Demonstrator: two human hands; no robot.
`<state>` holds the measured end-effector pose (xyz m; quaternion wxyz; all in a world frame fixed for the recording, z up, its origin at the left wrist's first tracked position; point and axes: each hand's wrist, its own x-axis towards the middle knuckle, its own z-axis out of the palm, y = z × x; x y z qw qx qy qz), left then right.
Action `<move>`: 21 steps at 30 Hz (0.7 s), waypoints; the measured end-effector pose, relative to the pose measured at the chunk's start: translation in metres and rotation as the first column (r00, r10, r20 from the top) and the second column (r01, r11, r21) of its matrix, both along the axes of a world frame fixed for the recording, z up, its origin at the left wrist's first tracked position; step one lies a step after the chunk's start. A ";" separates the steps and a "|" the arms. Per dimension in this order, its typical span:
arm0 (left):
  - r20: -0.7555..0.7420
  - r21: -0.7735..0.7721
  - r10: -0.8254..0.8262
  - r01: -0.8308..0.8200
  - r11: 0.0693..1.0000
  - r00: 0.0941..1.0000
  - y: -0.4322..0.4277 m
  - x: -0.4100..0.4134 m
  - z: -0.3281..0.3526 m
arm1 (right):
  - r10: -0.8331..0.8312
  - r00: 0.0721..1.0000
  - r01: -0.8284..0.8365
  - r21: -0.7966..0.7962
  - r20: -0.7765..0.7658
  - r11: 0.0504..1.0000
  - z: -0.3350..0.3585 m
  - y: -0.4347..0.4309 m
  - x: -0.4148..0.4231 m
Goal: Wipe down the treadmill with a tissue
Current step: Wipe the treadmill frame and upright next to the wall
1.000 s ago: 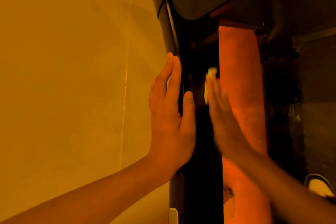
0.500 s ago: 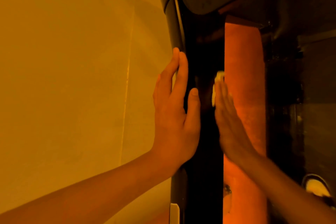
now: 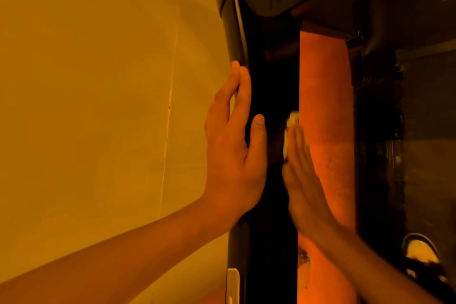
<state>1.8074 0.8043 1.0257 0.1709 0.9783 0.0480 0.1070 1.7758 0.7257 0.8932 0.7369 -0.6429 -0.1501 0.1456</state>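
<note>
- Right hand (image 3: 304, 180): fingers straight, palm flat, pressing the tissue (image 3: 292, 122) against the dark inner face of the treadmill upright (image 3: 235, 242). It sits lower than a second ago.
- Left hand (image 3: 234, 155): flat, fingers extended, bracing the upright's outer edge; unchanged.
- Reading: downward wipe stroke in progress, lower upright probably not yet wiped.
- Wall (image 3: 98, 106) lies to the left.

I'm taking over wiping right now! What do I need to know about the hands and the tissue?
Left hand: flat, fingers straight, resting on the outer edge of the treadmill post.
Right hand: fingers straight, pressing the tissue against the post's inner side.
Done: can't tell how much is wiped.
To do: wipe along the post, then the rest of the treadmill.
</note>
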 end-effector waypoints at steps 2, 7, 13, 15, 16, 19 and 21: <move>-0.003 0.000 -0.003 0.003 1.000 1.000 0.001 0.000 0.001 | -0.033 0.999 0.033 -0.055 0.009 0.998 -0.005 0.018 0.068; -0.006 -0.004 -0.001 0.001 1.000 1.000 0.000 0.001 0.002 | -0.075 0.995 0.073 -0.030 -0.060 0.997 0.002 0.029 0.111; 0.004 -0.003 0.003 -0.003 1.000 1.000 -0.002 0.000 0.002 | 0.021 0.996 -0.019 0.032 -0.086 0.999 0.005 -0.013 -0.067; 0.005 0.004 -0.007 0.007 1.000 1.000 0.000 0.000 0.002 | 0.010 0.997 -0.009 0.012 -0.075 1.000 0.003 -0.009 -0.043; 0.005 0.004 -0.010 0.010 1.000 1.000 0.000 0.001 0.002 | -0.009 0.999 0.009 -0.012 -0.049 1.000 0.001 -0.002 -0.016; 0.008 -0.003 -0.020 0.020 1.000 1.000 0.002 0.001 0.001 | -0.041 0.996 0.038 -0.037 -0.080 0.999 -0.001 0.022 0.086; -0.001 -0.010 -0.022 0.022 1.000 1.000 0.002 0.001 0.001 | -0.070 0.991 0.069 -0.016 -0.111 0.997 0.003 0.031 0.114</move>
